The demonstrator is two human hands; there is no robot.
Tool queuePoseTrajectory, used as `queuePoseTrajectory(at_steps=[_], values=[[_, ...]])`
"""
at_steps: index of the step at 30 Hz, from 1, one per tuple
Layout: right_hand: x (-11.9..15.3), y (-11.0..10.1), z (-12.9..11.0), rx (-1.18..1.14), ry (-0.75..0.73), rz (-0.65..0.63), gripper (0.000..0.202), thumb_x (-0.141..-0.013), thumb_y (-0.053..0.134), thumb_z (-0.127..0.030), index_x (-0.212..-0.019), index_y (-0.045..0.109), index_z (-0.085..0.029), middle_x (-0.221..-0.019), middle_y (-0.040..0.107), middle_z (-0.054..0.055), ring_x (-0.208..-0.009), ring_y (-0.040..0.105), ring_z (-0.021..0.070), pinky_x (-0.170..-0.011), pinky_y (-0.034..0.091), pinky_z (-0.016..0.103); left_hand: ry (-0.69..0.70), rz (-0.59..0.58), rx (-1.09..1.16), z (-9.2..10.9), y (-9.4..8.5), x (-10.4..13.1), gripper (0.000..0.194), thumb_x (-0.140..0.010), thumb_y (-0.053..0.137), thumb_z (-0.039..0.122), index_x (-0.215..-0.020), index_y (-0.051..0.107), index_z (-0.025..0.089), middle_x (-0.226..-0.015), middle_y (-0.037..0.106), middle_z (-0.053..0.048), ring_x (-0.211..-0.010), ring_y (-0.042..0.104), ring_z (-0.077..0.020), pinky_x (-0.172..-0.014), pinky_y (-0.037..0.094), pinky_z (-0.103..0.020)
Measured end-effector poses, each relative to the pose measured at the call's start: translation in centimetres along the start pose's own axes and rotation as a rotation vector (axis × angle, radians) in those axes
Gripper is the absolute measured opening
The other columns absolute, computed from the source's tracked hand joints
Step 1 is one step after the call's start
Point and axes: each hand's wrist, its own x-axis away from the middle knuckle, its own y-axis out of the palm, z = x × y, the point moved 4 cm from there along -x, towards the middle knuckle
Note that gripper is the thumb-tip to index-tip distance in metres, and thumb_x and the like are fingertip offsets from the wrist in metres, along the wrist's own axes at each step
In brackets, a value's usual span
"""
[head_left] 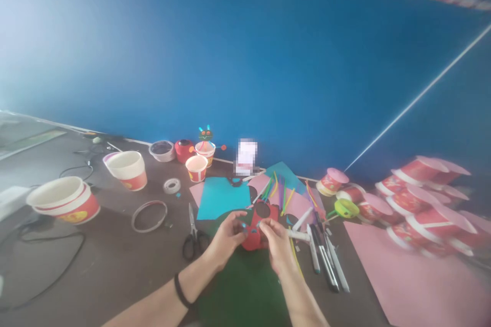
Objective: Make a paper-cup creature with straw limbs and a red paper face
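Both my hands meet over a dark green paper sheet (245, 286), at a red paper cutout (252, 241) that carries small blue bits. At its left edge, my left hand (228, 237) is closed with fingers curled against the cutout; a blue bit shows by the fingertips. My right hand (275, 242) pinches a tiny blue paper piece (258, 224) over the cutout's right side. Just beyond lies red paper with a round hole (271, 210). Black-handled scissors (194, 237) rest left of my left hand.
Markers (326, 260) and a pink sheet (418, 276) lie to the right, below stacked red paper cups (422, 204). Behind are a blue sheet (222, 196), pipe cleaners (282, 189) and a cup figure (206, 148). Leftward are a tape roll (171, 185) and large cups (65, 202).
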Motion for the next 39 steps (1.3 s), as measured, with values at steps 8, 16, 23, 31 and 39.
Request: queuePoseTrajectory(at_steps=[8,16,23,31,39], values=[[0.08,0.55,0.57,0.004,0.001,0.004,0.024,-0.070,0.064,-0.039,-0.068,0.056,-0.017,-0.051,0.047,-0.006,-0.045,0.043,0.0095,-0.040,0.039,0.019,0.045,-0.039,-0.028,-0.30,-0.24,0.06,0.046,-0.069,0.062,0.012,-0.112,0.047,0.020,-0.093,0.062,-0.003,-0.073,0.055,-0.0126,-0.063,0.040,-0.023],[0.25,0.13,0.64,0.015,0.041,-0.003,0.024,-0.068,0.065,-0.041,-0.070,0.058,-0.018,-0.055,0.050,-0.004,-0.049,0.048,0.0126,-0.039,0.041,0.021,0.019,-0.082,-0.015,0.04,-0.19,0.14,0.050,-0.072,0.063,0.016,-0.117,0.043,0.020,-0.095,0.064,-0.004,-0.082,0.056,-0.0160,-0.070,0.040,-0.026],[0.35,0.22,0.46,0.025,-0.021,0.000,0.020,-0.069,0.064,-0.035,-0.066,0.058,-0.017,-0.054,0.049,-0.005,-0.051,0.042,0.0095,-0.047,0.035,0.020,0.018,-0.110,-0.063,0.03,0.03,0.41,0.054,-0.070,0.059,0.009,-0.120,0.040,0.018,-0.093,0.063,-0.004,-0.072,0.050,-0.0123,-0.064,0.037,-0.024],[0.32,0.19,0.70,0.037,-0.028,-0.005,0.020,-0.069,0.064,-0.035,-0.065,0.056,-0.017,-0.053,0.049,-0.005,-0.051,0.041,0.0100,-0.050,0.033,0.021,0.012,-0.111,-0.040,0.26,0.17,0.46,0.057,-0.069,0.061,0.011,-0.121,0.040,0.018,-0.089,0.063,-0.003,-0.073,0.051,-0.0130,-0.063,0.037,-0.024],[0.22,0.06,0.71,0.079,-0.053,0.004,0.018,-0.069,0.063,-0.034,-0.066,0.059,-0.016,-0.056,0.050,-0.004,-0.055,0.042,0.0108,-0.053,0.033,0.021,0.020,-0.108,-0.043,0.06,0.09,0.53,0.058,-0.069,0.065,0.015,-0.122,0.042,0.019,-0.090,0.064,-0.004,-0.074,0.053,-0.0142,-0.064,0.039,-0.024]])
